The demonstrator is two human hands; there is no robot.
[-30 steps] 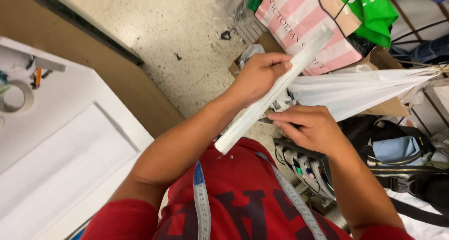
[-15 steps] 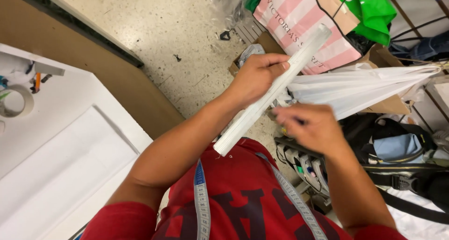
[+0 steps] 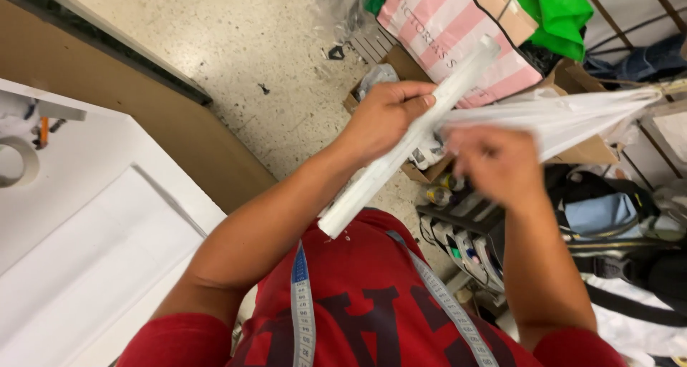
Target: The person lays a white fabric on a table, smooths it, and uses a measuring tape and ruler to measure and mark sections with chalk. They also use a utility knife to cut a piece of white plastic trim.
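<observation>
Left hand [image 3: 383, 116] raised at chest height, grip closed around a long white roll [image 3: 411, 134].
Right hand [image 3: 494, 163] blurred beside it, grip unclear, touching white sheet [image 3: 572, 116]; pink-striped bag [image 3: 458, 23] and green bag [image 3: 558, 9] on floor beyond.

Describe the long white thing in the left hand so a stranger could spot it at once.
Start at the pink-and-white striped bag on the floor at the top of the view. Slanting down from it toward the red shirt is a long white bar, gripped near its middle by the left hand. Unlike the soft white plastic bag beside it, it is straight and rigid.
</observation>
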